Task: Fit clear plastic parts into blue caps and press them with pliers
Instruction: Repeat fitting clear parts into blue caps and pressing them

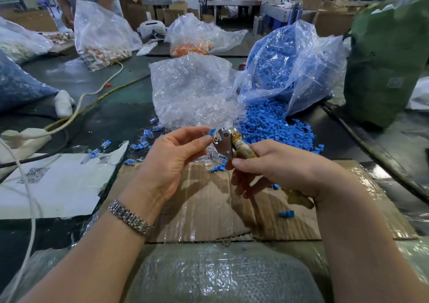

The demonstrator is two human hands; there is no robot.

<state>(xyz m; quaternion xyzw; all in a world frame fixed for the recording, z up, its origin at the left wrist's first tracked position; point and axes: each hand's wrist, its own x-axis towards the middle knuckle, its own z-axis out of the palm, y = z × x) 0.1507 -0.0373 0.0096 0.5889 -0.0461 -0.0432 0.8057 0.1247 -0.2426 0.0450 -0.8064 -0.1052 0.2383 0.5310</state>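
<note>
At frame centre the left hand (176,154) pinches a blue cap (212,131) against the pliers (226,143), whose handles the right hand (274,170) grips, above cardboard (204,200) on the table (111,117).

Even overhead light, glare on the plastic bags (192,82), wide-angle bending and blur toward the edges.

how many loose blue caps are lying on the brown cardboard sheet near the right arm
2 clearly: one blue cap sits on the cardboard beside the right forearm, another peeks out just under the right hand. More may be hidden beneath the hands.
</note>
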